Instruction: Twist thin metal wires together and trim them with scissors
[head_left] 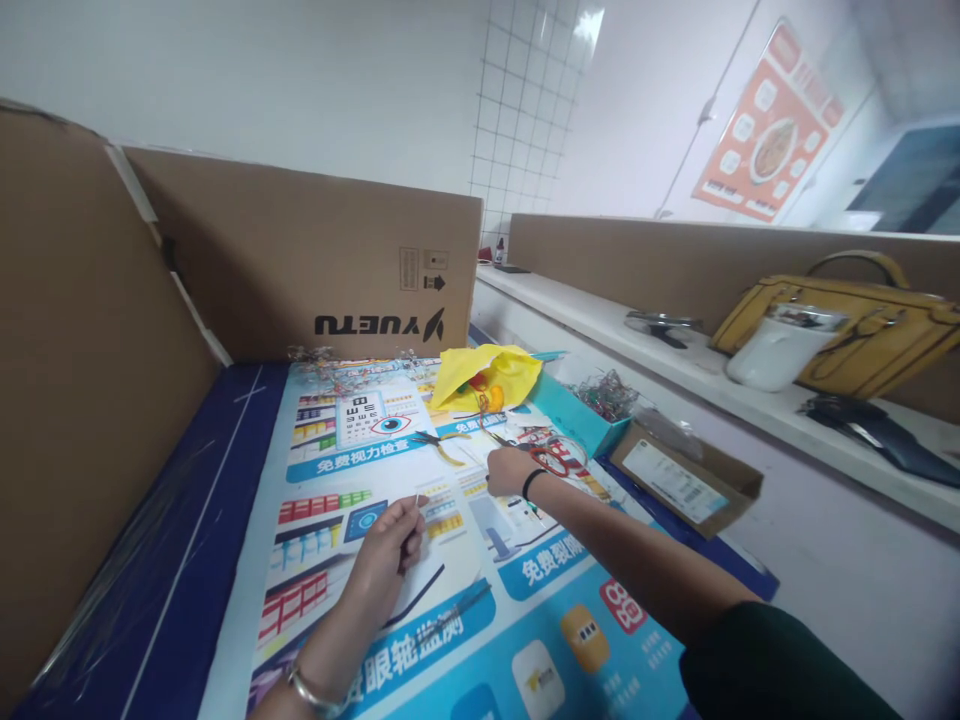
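My left hand (395, 537) is over the printed poster sheet, thumb and fingers pinched together. A thin pale sliver, too small to name, sticks up at its fingertips. My right hand (511, 470) is closed in a loose fist, with its fingers turned away, so anything inside is hidden. Just beside and behind it lie scissors with orange-red handles (551, 460); I cannot tell whether the hand touches them. Pliers with yellow handles (448, 450) lie on the sheet beyond both hands. Behind them, a yellow bag (480, 365) gapes, showing orange and red bits at its mouth.
A teal box (574, 412) holds tangled wire pieces. An open cardboard box (684, 475) stands at the right. More thin wiry pieces (330, 372) lie at the back left. Cardboard walls (337, 250) border the table. The right ledge carries a white mug (784, 348) and yellow handbag (870, 325).
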